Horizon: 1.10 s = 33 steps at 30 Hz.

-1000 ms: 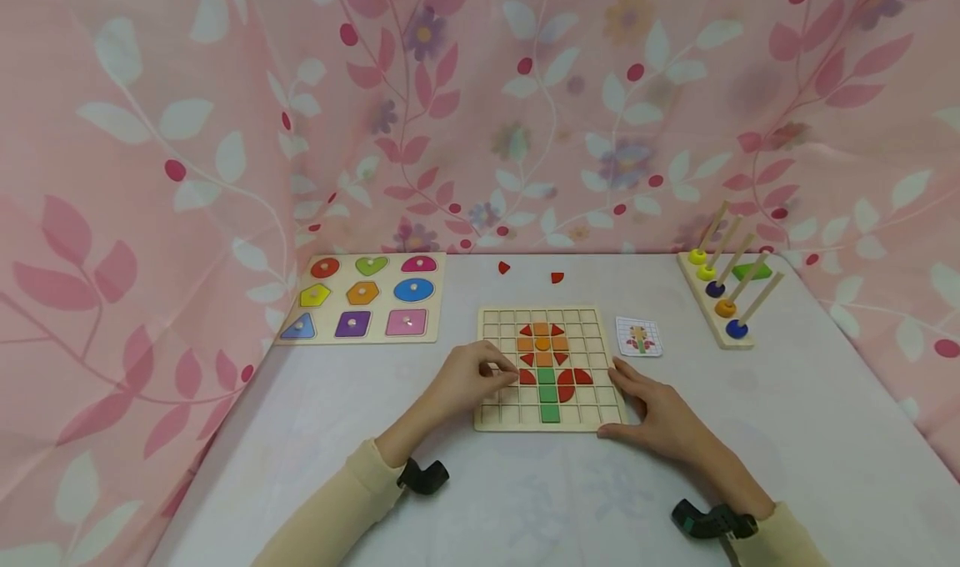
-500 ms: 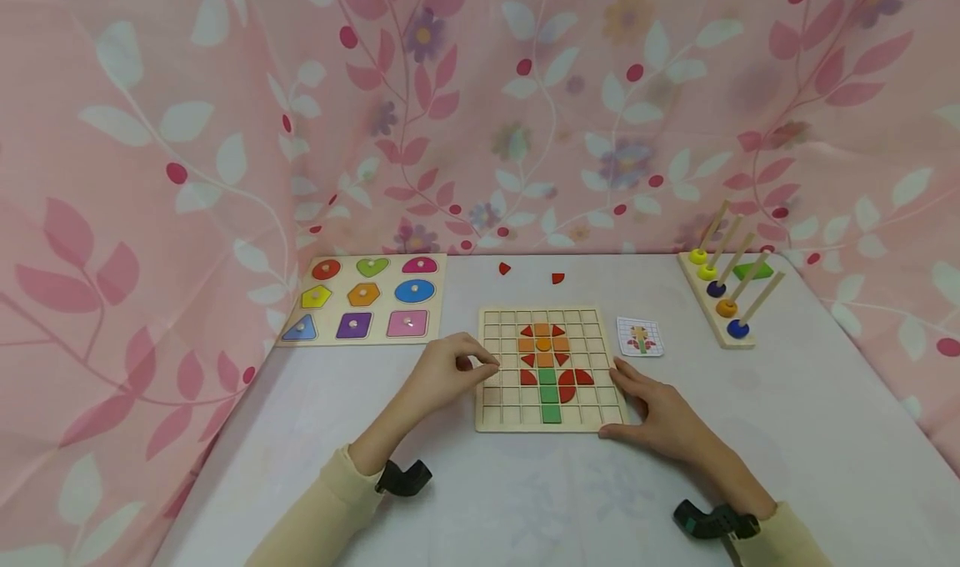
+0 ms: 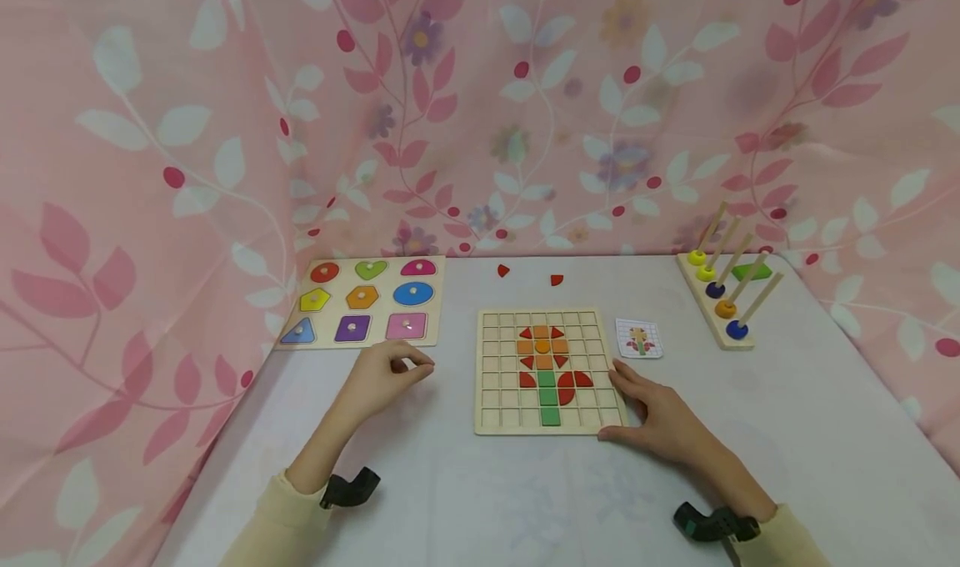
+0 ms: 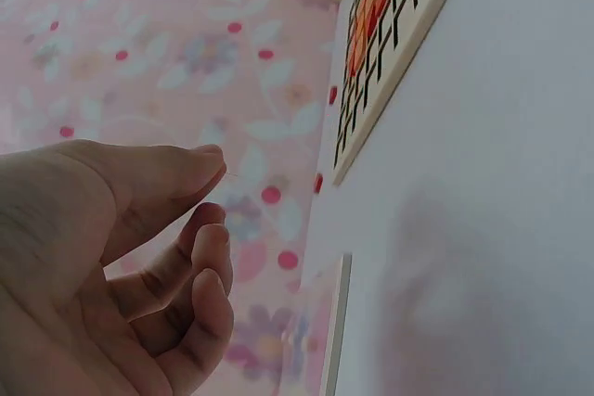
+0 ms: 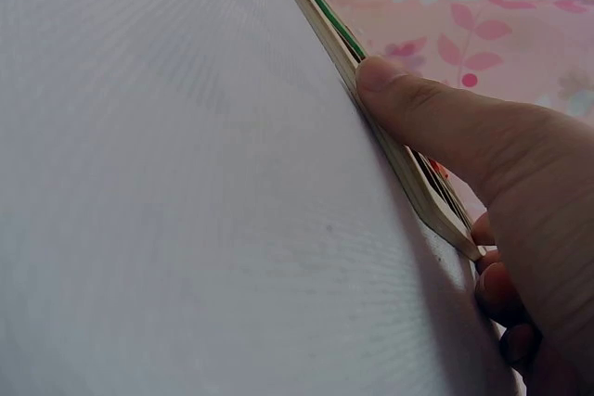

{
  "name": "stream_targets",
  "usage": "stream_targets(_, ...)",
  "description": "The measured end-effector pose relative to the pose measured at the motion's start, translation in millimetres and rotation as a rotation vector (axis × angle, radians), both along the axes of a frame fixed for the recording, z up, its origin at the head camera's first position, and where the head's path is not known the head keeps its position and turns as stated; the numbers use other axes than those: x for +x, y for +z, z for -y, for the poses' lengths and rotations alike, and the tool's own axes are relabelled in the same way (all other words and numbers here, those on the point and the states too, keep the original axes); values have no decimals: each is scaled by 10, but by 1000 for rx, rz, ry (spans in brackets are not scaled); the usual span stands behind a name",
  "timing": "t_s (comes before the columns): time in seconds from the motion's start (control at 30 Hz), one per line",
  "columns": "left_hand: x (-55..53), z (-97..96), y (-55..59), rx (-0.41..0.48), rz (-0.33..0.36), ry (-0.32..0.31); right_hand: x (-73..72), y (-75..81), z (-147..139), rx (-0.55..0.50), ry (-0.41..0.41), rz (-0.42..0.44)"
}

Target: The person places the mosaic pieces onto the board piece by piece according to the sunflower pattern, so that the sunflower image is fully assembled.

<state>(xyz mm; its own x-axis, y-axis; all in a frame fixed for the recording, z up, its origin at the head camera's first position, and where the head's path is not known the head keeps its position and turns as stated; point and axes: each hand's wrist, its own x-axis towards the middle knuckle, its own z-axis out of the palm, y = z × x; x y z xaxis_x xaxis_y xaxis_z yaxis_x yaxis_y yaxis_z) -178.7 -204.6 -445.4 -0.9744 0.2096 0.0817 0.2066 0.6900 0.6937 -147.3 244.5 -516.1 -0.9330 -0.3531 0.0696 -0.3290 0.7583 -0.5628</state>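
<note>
My left hand [image 3: 382, 381] hovers over the white table between the grid board and the knobbed shape puzzle, fingers bent and thumb near the index finger. Nothing shows between its fingertips in the left wrist view, where the hand [image 4: 139, 238] has a gap below the thumb. The wooden grid board [image 3: 498, 400] bears a flower of orange, red and green pieces; two red quarter rounds [image 3: 566, 394] sit right of the green stem and one red piece [image 3: 527, 379] left. My right hand [image 3: 663, 417] rests at the board's near right corner, thumb on the front edge, fingers along the right side.
Behind the board lie two loose red pieces [image 3: 557, 280]. A small pattern card [image 3: 639, 338] is right of it. The knobbed puzzle [image 3: 442, 333] stands back left, a peg stand [image 3: 738, 342] with rings and a green piece [image 3: 752, 272] back right. A pink floral curtain [image 3: 480, 133] hangs behind.
My left hand has drawn back from the red piece left of the stem, moving left off the board and over the table. My right hand has stayed at the board's corner.
</note>
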Motion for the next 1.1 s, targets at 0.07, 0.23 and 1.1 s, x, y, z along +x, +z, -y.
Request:
stream_targets(0.07,14,193,11,-36,25,11,1,-1,0,-1,-2,-1)
stream_targets(0.23,58,647,63,-201,81,-30,7,1,-5,-2,-4,-1)
stream_targets(1.1,-830,-288,-158,21,-4,-24,-11,-27,-2,-14,-2,7)
